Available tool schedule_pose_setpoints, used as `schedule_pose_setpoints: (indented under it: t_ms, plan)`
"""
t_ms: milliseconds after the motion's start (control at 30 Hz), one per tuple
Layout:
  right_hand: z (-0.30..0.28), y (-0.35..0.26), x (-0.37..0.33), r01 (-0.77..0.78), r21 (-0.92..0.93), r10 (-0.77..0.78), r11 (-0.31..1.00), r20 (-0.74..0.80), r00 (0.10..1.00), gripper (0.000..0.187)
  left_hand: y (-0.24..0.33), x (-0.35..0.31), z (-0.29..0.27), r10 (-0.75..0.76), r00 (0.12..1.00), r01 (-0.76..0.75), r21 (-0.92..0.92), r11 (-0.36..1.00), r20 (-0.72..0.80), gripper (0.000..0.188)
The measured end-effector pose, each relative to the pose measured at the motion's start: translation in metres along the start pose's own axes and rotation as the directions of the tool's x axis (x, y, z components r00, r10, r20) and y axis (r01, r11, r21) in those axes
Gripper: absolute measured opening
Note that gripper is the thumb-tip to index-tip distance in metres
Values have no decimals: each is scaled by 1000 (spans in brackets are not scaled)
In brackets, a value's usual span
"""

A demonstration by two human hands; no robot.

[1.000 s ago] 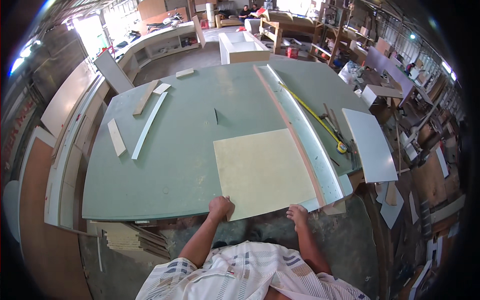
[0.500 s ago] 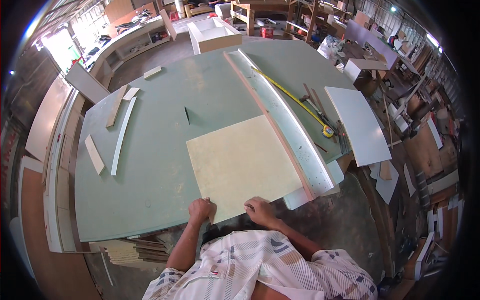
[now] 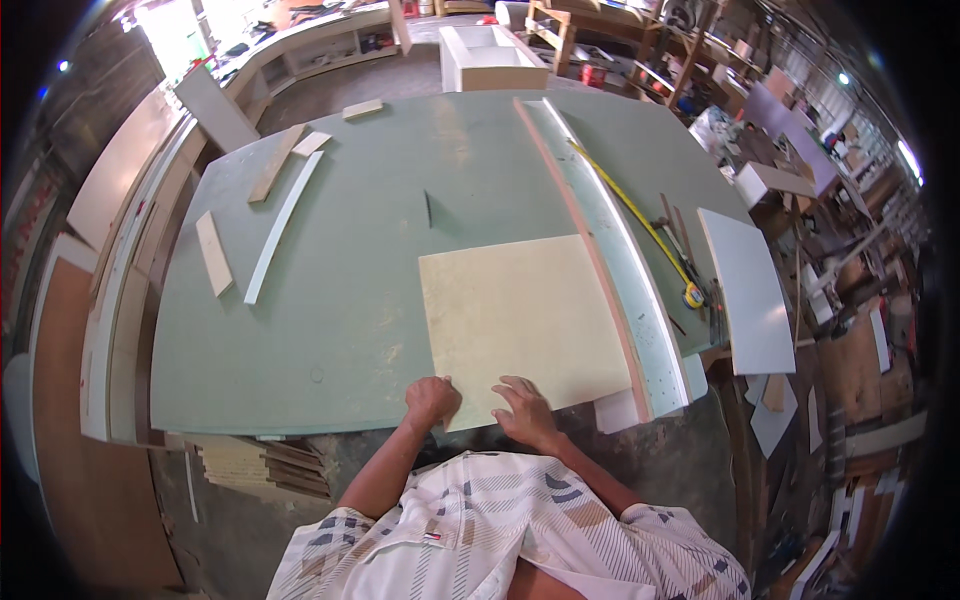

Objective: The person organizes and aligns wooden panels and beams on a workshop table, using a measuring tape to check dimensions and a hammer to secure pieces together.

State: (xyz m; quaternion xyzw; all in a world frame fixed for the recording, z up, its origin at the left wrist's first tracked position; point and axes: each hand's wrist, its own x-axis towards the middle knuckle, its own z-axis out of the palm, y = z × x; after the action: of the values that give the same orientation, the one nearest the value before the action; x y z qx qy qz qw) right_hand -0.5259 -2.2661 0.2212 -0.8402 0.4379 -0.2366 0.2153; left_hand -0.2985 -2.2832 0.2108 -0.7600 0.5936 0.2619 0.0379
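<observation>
A pale yellow, nearly square wooden board [image 3: 525, 325] lies flat on the green-topped table [image 3: 330, 370], its near part reaching past the table's front edge. My left hand [image 3: 433, 400] is closed around the board's near left corner. At the near edge, my right hand [image 3: 523, 412] has its fingers spread over the board's top. Along the board's right side runs a long white channel-like panel [image 3: 640, 300] with a reddish-brown wooden strip [image 3: 590, 230] on its left edge. The board's right edge meets that strip.
Right of the panel lie a yellow tape measure [image 3: 692, 294], its blade pulled out, and a hammer [image 3: 664, 224]. A white panel [image 3: 745, 295] overhangs the right edge. Wood offcuts [image 3: 213, 255] and a thin white strip [image 3: 283, 230] lie left. A dark thin piece [image 3: 428, 208] stands mid-table.
My right hand has gone from curled fingers at the board's near edge to fingers spread on top. My left hand stays on the corner. The whole view has shifted and turned.
</observation>
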Motion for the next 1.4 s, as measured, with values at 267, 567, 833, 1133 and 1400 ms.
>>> schedule_pose_setpoints:
  t_ms: [267, 567, 833, 1133, 1400]
  plan:
    - [10, 7, 7, -24, -30, 28, 999, 125, 992, 62, -20, -4, 11, -18, 1000, 16, -111, 994, -18, 56]
    - [-11, -16, 6, -15, -152, 59, 988, 289, 956, 88, -44, -10, -2, -6, 960, 227, -772, 593, 278, 55]
    - [-32, -17, 12, -43, -193, 19, 980, -125, 992, 87, -5, -21, -68, 242, 968, -24, -945, 327, 60, 48]
    - [-142, -43, 47, -150, 372, 372, 916, -649, 664, 27, 25, -36, -139, 415, 896, -208, -976, 72, -160, 62]
    - [-249, -28, 59, 171, 803, 644, 571, -567, 513, 49, -33, -6, -96, 81, 989, -142, -920, 364, -121, 65]
